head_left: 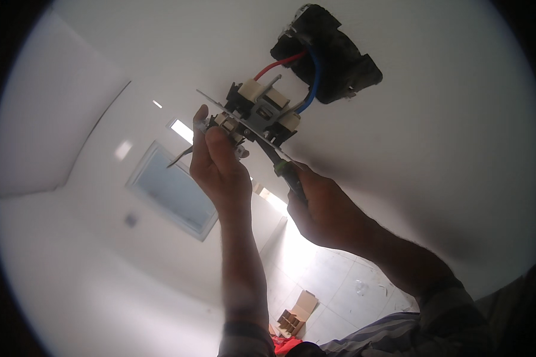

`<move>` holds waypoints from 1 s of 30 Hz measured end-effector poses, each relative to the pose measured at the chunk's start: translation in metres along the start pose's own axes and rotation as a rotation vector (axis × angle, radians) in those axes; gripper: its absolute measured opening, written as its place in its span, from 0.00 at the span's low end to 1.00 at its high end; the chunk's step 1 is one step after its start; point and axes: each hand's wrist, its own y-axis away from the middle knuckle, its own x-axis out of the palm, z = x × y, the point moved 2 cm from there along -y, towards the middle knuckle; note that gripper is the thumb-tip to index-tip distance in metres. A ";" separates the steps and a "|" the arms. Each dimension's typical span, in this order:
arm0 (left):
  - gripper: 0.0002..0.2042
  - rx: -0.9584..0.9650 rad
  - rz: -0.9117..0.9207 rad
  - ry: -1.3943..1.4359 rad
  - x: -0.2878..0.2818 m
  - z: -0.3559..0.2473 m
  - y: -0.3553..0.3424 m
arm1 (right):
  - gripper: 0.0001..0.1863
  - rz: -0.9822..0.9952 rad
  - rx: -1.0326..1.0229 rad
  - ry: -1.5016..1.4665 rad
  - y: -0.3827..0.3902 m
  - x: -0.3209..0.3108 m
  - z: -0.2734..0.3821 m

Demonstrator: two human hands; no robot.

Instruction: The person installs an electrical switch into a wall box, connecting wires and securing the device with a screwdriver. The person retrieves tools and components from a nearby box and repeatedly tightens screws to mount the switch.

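Note:
A wall socket mechanism (263, 112) with a metal mounting plate, pale plastic blocks and black clips hangs just off the white wall. My left hand (220, 169) is closed on its near side, thumb and fingers gripping it. In my right hand (333, 211) is a screwdriver (289, 177) with a dark handle and a green band. Its shaft points up at the mechanism beside the plate, and the plate's edge partly hides the tip. A red wire (280, 63) and a blue wire (316, 80) link the mechanism to a black recessed wall box (337, 50).
Below, an open cardboard box (298, 315) with compartments stands on the tiled floor (345, 294), near a red item (287, 345). Small scraps lie on the tiles. A framed pale panel (175, 190) is at the left.

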 end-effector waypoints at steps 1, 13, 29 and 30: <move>0.28 -0.009 -0.014 -0.003 0.000 0.001 0.001 | 0.18 0.005 -0.001 0.010 0.000 0.000 0.000; 0.26 0.022 -0.007 -0.071 -0.003 -0.012 0.009 | 0.17 0.083 0.103 0.095 0.013 -0.005 0.014; 0.47 0.527 0.139 -0.054 -0.028 0.031 0.006 | 0.24 -0.037 0.836 -0.115 0.254 -0.003 -0.029; 0.46 0.526 0.152 -0.036 -0.025 0.026 0.005 | 0.24 -0.098 0.910 -0.124 0.283 -0.004 -0.029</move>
